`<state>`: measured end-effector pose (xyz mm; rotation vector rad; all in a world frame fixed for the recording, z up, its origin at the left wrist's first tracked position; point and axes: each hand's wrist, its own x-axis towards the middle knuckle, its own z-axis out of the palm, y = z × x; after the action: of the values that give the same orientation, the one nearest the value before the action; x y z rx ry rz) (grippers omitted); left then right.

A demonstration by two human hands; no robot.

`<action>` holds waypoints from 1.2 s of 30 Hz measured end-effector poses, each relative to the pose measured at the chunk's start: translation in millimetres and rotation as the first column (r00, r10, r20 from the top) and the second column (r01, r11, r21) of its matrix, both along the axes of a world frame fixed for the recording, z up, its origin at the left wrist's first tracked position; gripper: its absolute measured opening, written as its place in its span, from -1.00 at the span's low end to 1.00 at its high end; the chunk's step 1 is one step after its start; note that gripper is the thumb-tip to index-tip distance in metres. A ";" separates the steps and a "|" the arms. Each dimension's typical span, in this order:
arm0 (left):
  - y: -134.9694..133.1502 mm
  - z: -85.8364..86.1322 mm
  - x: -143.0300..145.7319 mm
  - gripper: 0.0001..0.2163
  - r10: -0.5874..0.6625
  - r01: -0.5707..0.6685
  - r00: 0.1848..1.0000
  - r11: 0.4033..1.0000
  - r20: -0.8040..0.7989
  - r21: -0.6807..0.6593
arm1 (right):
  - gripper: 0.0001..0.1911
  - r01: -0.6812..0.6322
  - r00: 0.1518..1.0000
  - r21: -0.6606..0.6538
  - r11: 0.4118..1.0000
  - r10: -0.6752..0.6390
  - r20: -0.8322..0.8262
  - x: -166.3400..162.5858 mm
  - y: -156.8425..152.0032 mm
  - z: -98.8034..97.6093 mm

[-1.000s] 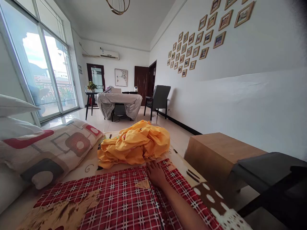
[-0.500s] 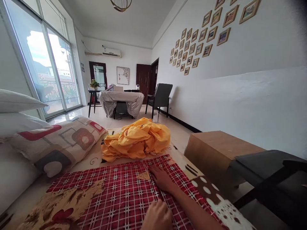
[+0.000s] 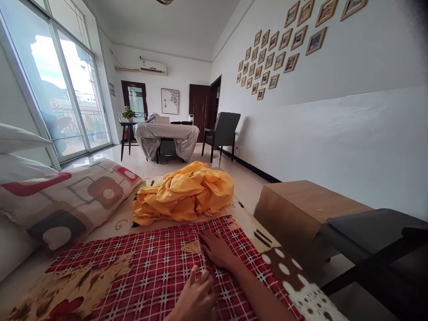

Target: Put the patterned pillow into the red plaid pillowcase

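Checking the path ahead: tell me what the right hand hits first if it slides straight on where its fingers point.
Probably the yellow cloth heap; right hand lies flat on the red checked cloth.

A red-and-white checked cloth (image 3: 157, 272) is lying near; a plain yellow cloth heap (image 3: 185, 192) is sitting beyond.

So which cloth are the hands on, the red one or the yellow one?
The red checked cloth. Both the left hand and right hand lie flat on it. The yellow cloth sits bunched up beyond the fingertips, untouched.
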<state>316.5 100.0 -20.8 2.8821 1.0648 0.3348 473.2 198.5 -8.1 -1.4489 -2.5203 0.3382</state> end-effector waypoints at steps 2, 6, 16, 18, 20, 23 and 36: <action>0.5 -1.7 -1.5 -0.86 -0.021 0.021 1.000 1.000 0.019 -0.005 | -0.41 -0.014 1.000 -0.047 0.999 0.014 0.000 1.3 0.5 1.8; -3.5 -17.9 2.7 -0.75 -0.147 0.148 0.989 0.988 -0.019 0.040 | -0.32 -0.077 0.997 -0.139 0.987 0.074 -0.022 7.0 3.2 8.0; -12.0 -19.0 7.7 -0.84 0.245 -0.242 0.966 0.969 0.084 -0.041 | -0.36 -0.105 0.994 -0.152 0.983 0.098 -0.053 12.3 10.0 3.5; -12.4 1.5 11.0 -0.82 0.341 -0.331 0.936 0.937 0.085 -0.115 | -0.37 -0.101 0.994 -0.124 0.987 0.095 -0.052 10.7 9.4 1.4; -11.7 19.1 15.7 -0.78 0.380 -0.366 0.923 0.918 0.069 -0.153 | -0.38 -0.098 0.994 -0.105 0.990 0.093 -0.050 9.6 8.7 1.1; -7.8 35.5 22.7 -0.71 0.444 -0.434 0.896 0.884 0.024 -0.171 | -0.37 -0.098 0.995 -0.096 0.991 0.094 -0.043 8.8 7.9 2.5; 4.2 38.5 27.6 -0.58 0.572 -0.575 0.814 0.774 -0.097 -0.263 | -0.43 -0.121 0.992 -0.080 0.989 0.124 0.033 7.7 4.3 1.8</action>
<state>344.1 104.2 17.6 2.2496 1.8219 0.1620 480.9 202.8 -6.3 -1.3421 -2.6613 0.4387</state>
